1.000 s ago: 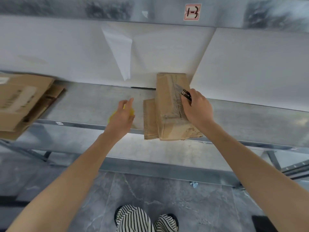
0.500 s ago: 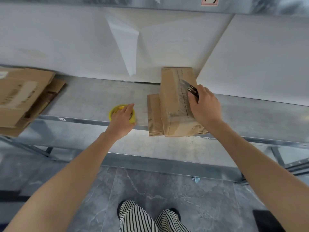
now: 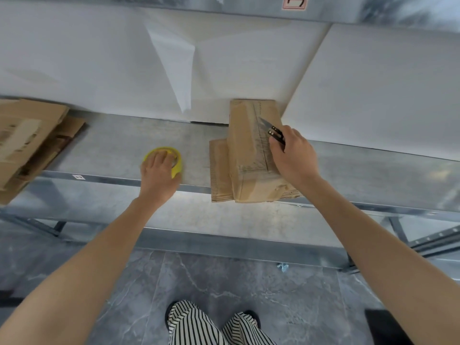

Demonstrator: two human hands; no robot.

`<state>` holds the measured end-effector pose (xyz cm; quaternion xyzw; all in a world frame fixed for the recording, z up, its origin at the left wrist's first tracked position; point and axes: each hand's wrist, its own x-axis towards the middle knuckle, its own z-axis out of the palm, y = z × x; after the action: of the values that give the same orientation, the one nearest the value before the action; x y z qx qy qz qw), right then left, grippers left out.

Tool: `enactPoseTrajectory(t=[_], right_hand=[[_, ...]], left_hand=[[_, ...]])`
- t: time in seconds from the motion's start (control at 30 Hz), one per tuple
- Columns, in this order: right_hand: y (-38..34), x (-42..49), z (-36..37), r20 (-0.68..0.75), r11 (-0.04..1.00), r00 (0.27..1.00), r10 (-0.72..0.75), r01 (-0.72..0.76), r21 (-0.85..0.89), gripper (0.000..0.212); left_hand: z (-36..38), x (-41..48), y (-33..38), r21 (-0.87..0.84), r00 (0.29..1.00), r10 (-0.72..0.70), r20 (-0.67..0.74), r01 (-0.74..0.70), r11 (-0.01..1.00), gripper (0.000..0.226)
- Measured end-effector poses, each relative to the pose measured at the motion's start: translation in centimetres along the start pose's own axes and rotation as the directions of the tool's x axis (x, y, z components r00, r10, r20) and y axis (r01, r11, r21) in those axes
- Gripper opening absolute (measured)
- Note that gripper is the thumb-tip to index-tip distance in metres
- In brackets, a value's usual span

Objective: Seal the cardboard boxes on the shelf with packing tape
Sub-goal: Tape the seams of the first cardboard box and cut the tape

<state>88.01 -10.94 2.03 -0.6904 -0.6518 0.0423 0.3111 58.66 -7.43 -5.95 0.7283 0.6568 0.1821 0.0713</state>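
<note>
At the shelf's [image 3: 119,145] front edge, the left hand [image 3: 158,175] cups a yellow tape roll [image 3: 177,168].
Beside it, the right hand [image 3: 293,155] pinches black snips [image 3: 271,129] against the taped cardboard box [image 3: 249,145].

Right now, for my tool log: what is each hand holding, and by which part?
Right hand grips black snips by their handle, blades forward. Left hand lies on top of the yellow tape roll; grip unclear.

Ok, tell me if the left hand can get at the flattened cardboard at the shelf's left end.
Probably yes. The left hand holds the yellow tape roll, and only bare shelf separates it from the flattened cardboard.
</note>
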Motion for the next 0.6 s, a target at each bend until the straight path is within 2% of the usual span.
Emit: enactPoseTrajectory(t=[0.07,0.13,0.23,0.33,0.4,0.5,0.6], right_hand=[[0.0,0.1,-0.3,0.022,1.0,1.0,-0.002,0.001,0.023,0.025],[0.1,0.2,-0.7,0.045,0.998,0.999,0.007,-0.01,0.061,0.025],[0.6,0.1,-1.2,0.066,0.983,0.996,0.059,-0.07,0.17,0.019],[1.8,-0.4,-1.4,0.03,0.948,0.985,0.172,-0.174,0.267,0.022],[3.3,-0.8,-1.4,0.015,0.923,0.969,0.248,-0.241,0.3,0.022],[6.2,-1.5,-1.1,0.041,0.911,0.947,0.319,-0.318,0.262,0.022],[9.1,-2.4,-0.2,0.094,0.909,0.924,0.37,-0.381,0.17,0.028]], left_hand=[[-0.8,-0.4,3.8,-0.257,0.995,0.068,-0.071,-0.084,0.963,0.05],[-1.7,-1.0,7.9,-0.453,0.986,0.116,-0.118,-0.158,0.878,0.051],[-2.5,-1.9,12.8,-0.554,0.971,0.202,-0.131,-0.241,0.797,0.053],[-2.0,-2.0,14.5,-0.37,0.929,0.351,-0.118,-0.369,0.853,0.054],[-1.6,-1.8,14.2,-0.23,0.922,0.379,-0.081,-0.387,0.893,0.058],[-1.3,-1.8,13.4,-0.081,0.906,0.417,-0.074,-0.422,0.903,0.068],[-1.4,-1.6,13.5,0.04,0.866,0.488,-0.113,-0.486,0.873,0.068]])
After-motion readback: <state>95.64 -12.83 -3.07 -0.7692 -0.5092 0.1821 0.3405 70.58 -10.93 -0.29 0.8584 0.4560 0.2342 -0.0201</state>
